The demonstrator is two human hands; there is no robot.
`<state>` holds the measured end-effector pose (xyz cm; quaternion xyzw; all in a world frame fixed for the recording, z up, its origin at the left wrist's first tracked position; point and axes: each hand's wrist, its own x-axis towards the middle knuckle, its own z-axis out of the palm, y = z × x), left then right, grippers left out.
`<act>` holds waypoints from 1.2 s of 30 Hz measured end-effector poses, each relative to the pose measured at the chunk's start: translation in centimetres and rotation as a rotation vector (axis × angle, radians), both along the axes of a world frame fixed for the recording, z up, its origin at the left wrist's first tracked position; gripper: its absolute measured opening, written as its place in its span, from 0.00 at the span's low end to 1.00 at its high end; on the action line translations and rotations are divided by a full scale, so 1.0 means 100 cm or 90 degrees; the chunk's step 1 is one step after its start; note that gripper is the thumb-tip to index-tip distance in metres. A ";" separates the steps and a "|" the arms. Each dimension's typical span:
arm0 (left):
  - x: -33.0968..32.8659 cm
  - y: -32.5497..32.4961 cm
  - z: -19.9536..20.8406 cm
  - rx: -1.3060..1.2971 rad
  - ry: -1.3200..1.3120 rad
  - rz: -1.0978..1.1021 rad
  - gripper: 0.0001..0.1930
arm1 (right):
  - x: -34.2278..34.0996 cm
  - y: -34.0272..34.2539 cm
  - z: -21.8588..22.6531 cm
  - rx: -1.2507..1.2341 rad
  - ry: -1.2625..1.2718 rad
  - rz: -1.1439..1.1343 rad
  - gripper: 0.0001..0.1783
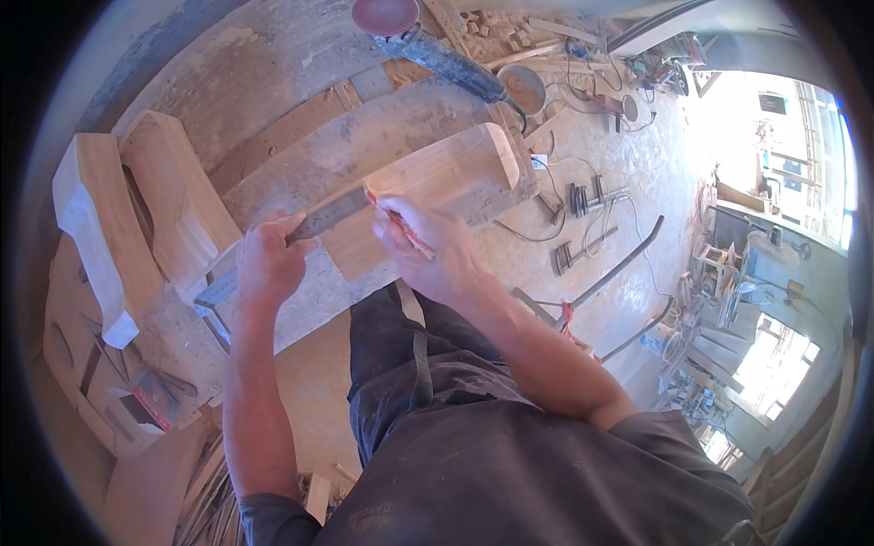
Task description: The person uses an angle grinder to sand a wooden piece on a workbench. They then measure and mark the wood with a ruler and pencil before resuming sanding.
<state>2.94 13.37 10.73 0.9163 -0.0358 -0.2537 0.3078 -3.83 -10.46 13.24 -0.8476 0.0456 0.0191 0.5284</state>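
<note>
My left hand (273,259) is closed around a metal square (337,215), whose blade lies across the end of a pale wooden piece (446,173). The square's other end (218,289) juts out at the lower left of that hand. Between the fingers of my right hand (428,250) is a red pencil (391,217), with its tip down by the blade's far end. The wooden piece rests on a dusty workbench (309,300) and has a curved, rounded right end. My right hand hides part of its near side.
Two shaped wooden blocks (109,227) stand on the bench at the left. An angle grinder (446,68) with a pink disc lies at the back, near a round bowl (523,88). Clamps (583,196) and cables lie on the floor at right. Scrap wood (205,491) is at lower left.
</note>
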 end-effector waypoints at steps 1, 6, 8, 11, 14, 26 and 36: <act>0.000 0.000 0.000 0.001 0.000 -0.011 0.23 | 0.000 -0.001 0.000 -0.013 0.008 -0.010 0.12; -0.001 0.000 0.000 -0.027 -0.043 -0.016 0.20 | -0.002 -0.001 0.000 -0.024 -0.009 -0.027 0.12; -0.002 0.000 -0.002 -0.020 -0.032 -0.005 0.20 | -0.001 -0.002 -0.003 -0.023 -0.014 -0.018 0.12; -0.001 0.000 -0.002 -0.016 -0.022 -0.008 0.19 | -0.001 -0.002 -0.003 -0.020 -0.016 -0.008 0.13; -0.001 0.000 0.001 0.002 -0.035 -0.018 0.19 | -0.001 0.000 -0.002 -0.023 0.002 0.000 0.13; -0.006 0.002 -0.010 -0.011 -0.057 -0.004 0.19 | -0.001 0.001 -0.017 0.062 0.107 0.001 0.11; -0.026 0.016 -0.018 -0.125 -0.179 0.026 0.17 | 0.013 0.009 0.003 -0.036 -0.034 -0.082 0.12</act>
